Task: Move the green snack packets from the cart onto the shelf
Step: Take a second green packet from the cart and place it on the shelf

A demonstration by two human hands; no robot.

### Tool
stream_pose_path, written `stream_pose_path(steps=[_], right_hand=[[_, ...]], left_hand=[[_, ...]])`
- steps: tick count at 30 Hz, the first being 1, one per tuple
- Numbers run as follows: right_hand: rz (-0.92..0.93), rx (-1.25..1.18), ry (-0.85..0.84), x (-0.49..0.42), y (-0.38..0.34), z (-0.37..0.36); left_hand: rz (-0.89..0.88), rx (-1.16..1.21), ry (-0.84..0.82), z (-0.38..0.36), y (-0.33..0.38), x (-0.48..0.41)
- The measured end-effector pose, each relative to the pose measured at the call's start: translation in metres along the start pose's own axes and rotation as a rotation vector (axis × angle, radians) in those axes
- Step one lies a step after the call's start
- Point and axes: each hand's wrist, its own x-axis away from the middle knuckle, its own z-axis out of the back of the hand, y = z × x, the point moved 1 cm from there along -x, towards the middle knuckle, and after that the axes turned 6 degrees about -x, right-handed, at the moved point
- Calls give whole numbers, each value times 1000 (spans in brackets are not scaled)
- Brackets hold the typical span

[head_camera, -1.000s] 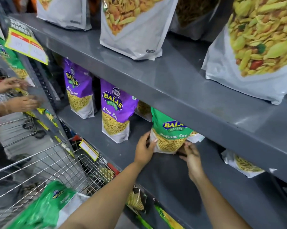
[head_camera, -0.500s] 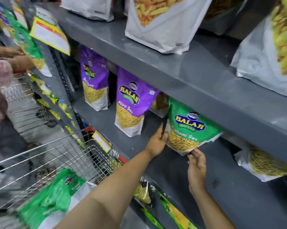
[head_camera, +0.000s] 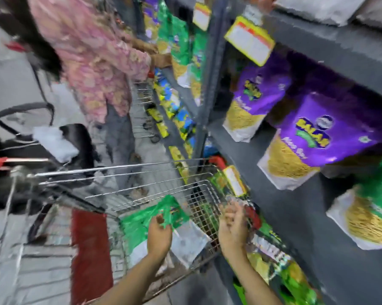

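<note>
The frame is blurred. A green snack packet (head_camera: 141, 223) with a white lower part lies in the wire cart (head_camera: 205, 194) at bottom centre. My left hand (head_camera: 159, 234) is down in the cart, its fingers closed on the packet's green top. My right hand (head_camera: 232, 227) hovers over the cart's right rim with fingers curled and nothing in it. Another green packet (head_camera: 370, 214) stands on the grey shelf (head_camera: 295, 216) at the far right, cut off by the frame's edge.
Two purple packets (head_camera: 317, 137) stand on the same shelf left of the green one. A person in a pink top (head_camera: 93, 53) works at the shelving ahead, beside a second wire cart (head_camera: 143, 111). Yellow price tags (head_camera: 249, 39) hang from the shelf edges.
Both hands left the green packet standing on the shelf and dropped to the cart. My left hand now grips a packet there. The view swung left and down.
</note>
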Motion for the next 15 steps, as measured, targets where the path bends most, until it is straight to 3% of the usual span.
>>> stream_pose_path(steps=[4, 8, 11, 15], right_hand=[[-157, 350, -478, -37, 26, -68], [-303, 585, -862, -69, 86, -108], [-408, 725, -1003, -87, 126, -126], [-606, 713, -1019, -94, 172, -142]], left_hand=[[395, 141, -15, 15, -37, -22], [593, 272, -38, -4, -60, -55], [676, 370, -77, -33, -79, -86], [824, 485, -99, -66, -98, -113]])
